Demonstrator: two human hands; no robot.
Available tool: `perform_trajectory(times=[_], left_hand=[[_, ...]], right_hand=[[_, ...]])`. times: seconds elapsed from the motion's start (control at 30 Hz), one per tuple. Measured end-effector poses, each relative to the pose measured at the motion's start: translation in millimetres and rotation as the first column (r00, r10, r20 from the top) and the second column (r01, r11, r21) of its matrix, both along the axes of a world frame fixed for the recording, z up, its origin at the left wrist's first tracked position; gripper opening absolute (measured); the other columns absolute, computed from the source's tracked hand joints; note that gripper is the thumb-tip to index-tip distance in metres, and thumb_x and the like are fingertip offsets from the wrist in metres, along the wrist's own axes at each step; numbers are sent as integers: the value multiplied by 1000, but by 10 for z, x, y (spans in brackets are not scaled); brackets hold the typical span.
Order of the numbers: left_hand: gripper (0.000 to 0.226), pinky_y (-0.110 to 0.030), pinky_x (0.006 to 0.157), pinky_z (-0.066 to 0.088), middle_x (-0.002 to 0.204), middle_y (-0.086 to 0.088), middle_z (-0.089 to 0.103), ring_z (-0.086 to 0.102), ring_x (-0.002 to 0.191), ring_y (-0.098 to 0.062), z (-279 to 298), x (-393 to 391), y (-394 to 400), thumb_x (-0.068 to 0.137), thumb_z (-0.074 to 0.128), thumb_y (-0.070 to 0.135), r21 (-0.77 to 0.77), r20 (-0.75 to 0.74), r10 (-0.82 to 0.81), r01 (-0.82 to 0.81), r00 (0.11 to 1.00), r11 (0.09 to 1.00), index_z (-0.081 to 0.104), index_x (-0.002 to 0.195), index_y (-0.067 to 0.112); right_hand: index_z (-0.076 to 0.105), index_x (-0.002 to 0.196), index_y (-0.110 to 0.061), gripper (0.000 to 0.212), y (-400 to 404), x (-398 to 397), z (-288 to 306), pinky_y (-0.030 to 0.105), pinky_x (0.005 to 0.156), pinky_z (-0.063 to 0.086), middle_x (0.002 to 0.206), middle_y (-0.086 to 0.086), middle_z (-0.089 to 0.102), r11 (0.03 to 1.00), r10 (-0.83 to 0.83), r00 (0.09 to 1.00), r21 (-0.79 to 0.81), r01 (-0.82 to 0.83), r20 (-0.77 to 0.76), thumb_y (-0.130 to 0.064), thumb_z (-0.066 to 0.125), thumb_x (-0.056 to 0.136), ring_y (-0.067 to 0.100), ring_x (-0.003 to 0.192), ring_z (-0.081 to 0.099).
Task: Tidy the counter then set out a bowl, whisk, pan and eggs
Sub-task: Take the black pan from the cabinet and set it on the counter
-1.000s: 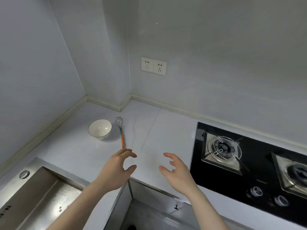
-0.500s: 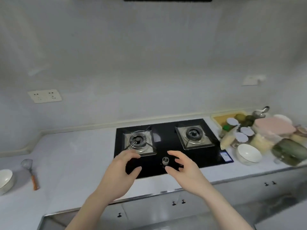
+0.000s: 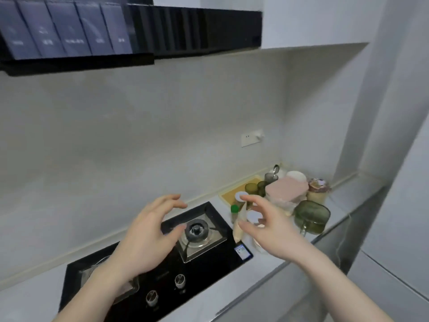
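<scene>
Bare counter (image 3: pixel 32 296) left of hob (image 3: pixel 209 263), crowded jars and containers (image 3: pixel 287 196) blocking the right corner

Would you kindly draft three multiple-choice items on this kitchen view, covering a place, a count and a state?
1. Where does the cluster of jars and containers sit?
A. right of the black glass hob
B. left of it
C. on its burners

2. How many round control knobs show on the hob's front?
A. one
B. two
C. four

3. What are the hands doing?
A. both grip a pan
B. one holds a jar
C. both hold nothing

Answers: 1 A, the clutter fills the right corner; 2 B, two knobs sit side by side; 3 C, left hand and right hand hover with fingers spread.
</scene>
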State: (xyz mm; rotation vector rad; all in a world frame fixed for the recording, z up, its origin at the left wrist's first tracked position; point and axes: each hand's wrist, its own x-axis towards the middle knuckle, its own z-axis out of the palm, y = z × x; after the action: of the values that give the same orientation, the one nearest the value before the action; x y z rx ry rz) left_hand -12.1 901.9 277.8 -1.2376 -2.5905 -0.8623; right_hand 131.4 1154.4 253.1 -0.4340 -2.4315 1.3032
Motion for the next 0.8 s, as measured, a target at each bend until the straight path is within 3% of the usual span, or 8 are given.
perform_trajectory(times=[0.1,0.27,0.43,0.67,0.8], left_hand=[[35,-36,113,37,143,33,42,43,135,-1,292,-175,504,89,69,37,13,-53,-78,79,996,997,55,119,49],[34,-26,108,35,141,35,41,41,132,5,841,-398,1411,90,67,40,55,-222,-203,220,954,974,54,120,48],[34,-25,104,40,142,28,44,45,130,1,1504,-458,2197,91,66,41,31,-400,-274,312,875,950,56,123,43],[37,-30,104,44,139,21,49,50,127,-6,2272,-518,3087,87,68,39,-1,-578,-256,313,775,950,57,122,37],[40,-27,98,36,138,19,50,52,122,-8,2651,-538,3575,85,66,39,-45,-667,-186,210,722,977,57,124,36]], right_hand=[[47,138,-49,54,368,-19,287,28,109,43,137,-26,51,998,-35,999,49,36,-31,-37,70,91,-7,128,45],[45,134,-58,53,1058,-142,816,33,106,47,135,-27,51,970,-112,985,201,136,-130,-46,68,88,-5,126,49],[50,130,-51,46,1656,-228,1336,21,101,47,134,-33,48,948,-150,944,229,223,-295,-33,70,93,-11,124,47],[54,128,-43,44,2514,-441,1994,20,94,49,131,-25,52,923,-143,877,258,285,-459,-25,71,91,-8,119,52],[55,128,-37,44,3082,-610,2350,17,89,50,132,-22,52,928,-123,824,229,292,-553,-21,71,90,-6,116,55]])
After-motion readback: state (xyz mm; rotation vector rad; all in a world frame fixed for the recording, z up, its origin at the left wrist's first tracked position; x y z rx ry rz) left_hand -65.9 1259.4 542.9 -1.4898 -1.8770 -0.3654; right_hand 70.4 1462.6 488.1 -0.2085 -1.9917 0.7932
